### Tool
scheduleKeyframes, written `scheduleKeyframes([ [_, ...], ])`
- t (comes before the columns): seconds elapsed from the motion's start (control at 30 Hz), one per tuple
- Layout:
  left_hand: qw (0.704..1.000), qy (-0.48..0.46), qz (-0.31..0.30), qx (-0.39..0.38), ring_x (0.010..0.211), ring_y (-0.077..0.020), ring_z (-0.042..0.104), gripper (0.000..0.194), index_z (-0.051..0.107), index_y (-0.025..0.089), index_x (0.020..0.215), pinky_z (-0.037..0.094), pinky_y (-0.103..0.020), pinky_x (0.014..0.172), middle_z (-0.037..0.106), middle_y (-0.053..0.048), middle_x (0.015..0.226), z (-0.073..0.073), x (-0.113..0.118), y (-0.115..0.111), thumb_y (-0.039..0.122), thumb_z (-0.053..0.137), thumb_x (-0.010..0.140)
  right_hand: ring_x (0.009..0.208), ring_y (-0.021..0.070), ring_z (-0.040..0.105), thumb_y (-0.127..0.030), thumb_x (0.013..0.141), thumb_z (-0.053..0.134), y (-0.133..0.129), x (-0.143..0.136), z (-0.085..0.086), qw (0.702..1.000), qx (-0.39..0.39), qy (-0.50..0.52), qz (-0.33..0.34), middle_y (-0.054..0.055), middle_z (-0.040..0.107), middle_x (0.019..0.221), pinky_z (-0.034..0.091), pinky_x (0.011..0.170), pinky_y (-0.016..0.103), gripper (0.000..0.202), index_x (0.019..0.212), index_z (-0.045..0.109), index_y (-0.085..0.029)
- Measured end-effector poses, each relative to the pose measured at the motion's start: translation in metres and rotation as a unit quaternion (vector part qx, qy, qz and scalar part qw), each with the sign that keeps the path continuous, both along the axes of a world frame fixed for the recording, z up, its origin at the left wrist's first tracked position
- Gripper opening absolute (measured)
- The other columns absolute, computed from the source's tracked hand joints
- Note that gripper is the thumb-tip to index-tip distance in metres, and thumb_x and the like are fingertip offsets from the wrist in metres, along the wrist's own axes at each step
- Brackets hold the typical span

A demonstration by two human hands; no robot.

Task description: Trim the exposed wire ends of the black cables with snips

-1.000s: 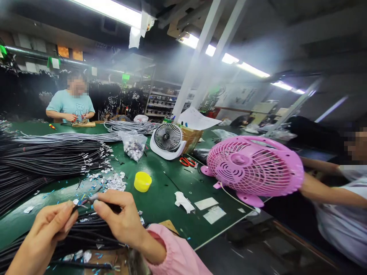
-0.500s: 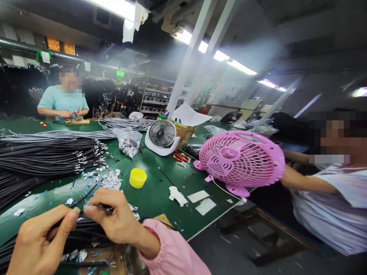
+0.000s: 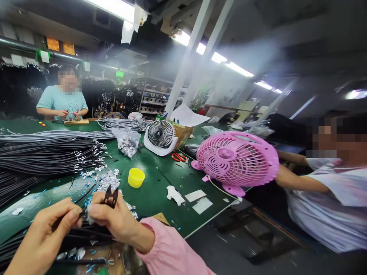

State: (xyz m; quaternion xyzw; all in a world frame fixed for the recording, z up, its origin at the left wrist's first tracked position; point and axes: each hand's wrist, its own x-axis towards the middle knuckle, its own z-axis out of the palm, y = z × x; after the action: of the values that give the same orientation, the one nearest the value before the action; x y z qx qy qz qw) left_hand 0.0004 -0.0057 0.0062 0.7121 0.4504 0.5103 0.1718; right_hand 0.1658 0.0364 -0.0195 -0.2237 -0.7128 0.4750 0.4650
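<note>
My left hand is closed, its thumb and forefinger pinching the end of a thin black cable. Close against it, my right hand is closed around a pair of small dark thread snips, blades pointing up. Its thumb and finger also press at the cable's tip, where something pale shows that I cannot make out. Under both hands lie more black cables. One stripped cable end with thin coloured wires shows at the bottom.
Bundled black cables and crumpled foil scraps lie at left on the green table. Beyond are a yellow cap, a white fan, red-handled scissors and a pink fan. Two co-workers sit across and at right.
My right hand has turned, so the snips' blades now stand up above its fingers. Both hands remain together at the cable end. The view has shifted slightly.
</note>
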Motion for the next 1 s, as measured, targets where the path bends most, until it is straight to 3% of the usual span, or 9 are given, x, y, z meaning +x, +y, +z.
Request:
scheduleKeyframes([
  [0.1, 0.999, 0.01, -0.03, 0.015, 0.041, -0.0105, 0.052, 0.05, 0.063, 0.024, 0.057, 0.043, -0.016, 0.039, 0.056, 0.004, 0.051, 0.001, 0.003, 0.001, 0.056, 0.056, 0.095, 0.048, 0.0092, 0.03, -0.049, 0.078, 0.071, -0.005, -0.005, -0.005, 0.975, -0.196, 0.101, 0.006, -0.006, 0.036, 0.052, 0.021, 0.043, 0.023, 0.041, 0.057, 0.048, -0.022],
  [0.23, 0.996, 0.026, 0.027, 0.081, 0.039, -0.0101, 0.049, 0.034, 0.061, 0.025, 0.06, 0.04, -0.017, 0.037, 0.052, 0.007, 0.052, -0.004, 0.009, 0.0, 0.041, 0.063, 0.09, 0.044, 0.0067, 0.024, -0.039, 0.071, 0.077, -0.003, -0.005, -0.006, 0.949, -0.272, 0.149, -0.06, -0.008, 0.036, 0.049, 0.016, 0.041, 0.021, 0.032, 0.058, 0.054, -0.021],
  [0.33, 0.99, 0.046, 0.082, 0.108, 0.042, -0.0105, 0.049, 0.032, 0.061, 0.025, 0.06, 0.039, -0.018, 0.041, 0.052, 0.006, 0.052, -0.013, 0.004, 0.0, 0.041, 0.061, 0.088, 0.043, 0.006, 0.022, -0.038, 0.067, 0.08, 0.011, 0.005, 0.007, 0.933, -0.245, 0.212, -0.158, -0.009, 0.036, 0.048, 0.015, 0.04, 0.021, 0.035, 0.056, 0.051, -0.021],
  [0.47, 0.986, 0.055, 0.147, 0.049, 0.052, -0.0152, 0.051, 0.037, 0.067, 0.026, 0.065, 0.042, -0.022, 0.048, 0.052, 0.004, 0.053, -0.035, -0.007, 0.0, 0.057, 0.064, 0.085, 0.046, 0.0073, 0.028, -0.052, 0.076, 0.072, 0.025, 0.015, 0.02, 0.93, -0.153, 0.224, -0.248, -0.007, 0.038, 0.05, 0.023, 0.043, 0.022, 0.044, 0.056, 0.047, -0.021],
  [0.53, 0.984, 0.059, 0.161, 0.039, 0.055, -0.0167, 0.052, 0.038, 0.068, 0.027, 0.066, 0.043, -0.023, 0.049, 0.051, 0.003, 0.052, -0.045, -0.009, 0.0, 0.061, 0.066, 0.082, 0.05, 0.0088, 0.035, -0.05, 0.082, 0.069, 0.022, 0.013, 0.019, 0.967, -0.084, 0.112, -0.211, -0.005, 0.043, 0.052, 0.027, 0.047, 0.023, 0.042, 0.058, 0.053, -0.019],
  [0.63, 0.984, 0.062, 0.162, 0.039, 0.055, -0.0176, 0.053, 0.039, 0.07, 0.027, 0.067, 0.044, -0.024, 0.05, 0.052, 0.003, 0.052, -0.051, -0.008, 0.0, 0.063, 0.067, 0.081, 0.056, 0.0104, 0.041, -0.042, 0.089, 0.064, 0.012, 0.006, 0.015, 0.987, -0.014, -0.014, -0.161, -0.004, 0.05, 0.057, 0.03, 0.051, 0.024, 0.035, 0.064, 0.06, -0.018],
  [0.73, 0.985, 0.063, 0.158, 0.034, 0.055, -0.0184, 0.056, 0.038, 0.072, 0.028, 0.069, 0.046, -0.025, 0.051, 0.057, 0.002, 0.054, -0.045, -0.005, -0.001, 0.063, 0.066, 0.081, 0.056, 0.0097, 0.038, -0.039, 0.084, 0.068, 0.008, 0.001, 0.017, 0.992, -0.027, -0.023, -0.121, -0.005, 0.048, 0.059, 0.03, 0.052, 0.024, 0.03, 0.065, 0.058, -0.018],
  [0.9, 0.989, 0.049, 0.109, 0.086, 0.054, -0.0157, 0.062, 0.032, 0.073, 0.029, 0.07, 0.049, -0.021, 0.054, 0.068, 0.003, 0.06, -0.022, -0.001, 0.0, 0.055, 0.064, 0.087, 0.055, 0.0106, 0.042, -0.056, 0.082, 0.074, 0.013, -0.001, 0.015, 0.994, -0.108, 0.008, -0.02, -0.006, 0.046, 0.057, 0.036, 0.052, 0.023, 0.042, 0.069, 0.056, -0.02],
  [1.0, 0.992, 0.049, 0.064, 0.096, 0.046, -0.0123, 0.06, 0.04, 0.073, 0.029, 0.064, 0.047, -0.017, 0.048, 0.065, 0.005, 0.054, -0.011, 0.003, 0.001, 0.057, 0.062, 0.09, 0.057, 0.0122, 0.048, -0.043, 0.09, 0.066, 0.01, -0.001, 0.006, 0.997, 0.01, -0.006, -0.075, -0.002, 0.052, 0.063, 0.04, 0.054, 0.024, 0.031, 0.071, 0.057, -0.02],
])
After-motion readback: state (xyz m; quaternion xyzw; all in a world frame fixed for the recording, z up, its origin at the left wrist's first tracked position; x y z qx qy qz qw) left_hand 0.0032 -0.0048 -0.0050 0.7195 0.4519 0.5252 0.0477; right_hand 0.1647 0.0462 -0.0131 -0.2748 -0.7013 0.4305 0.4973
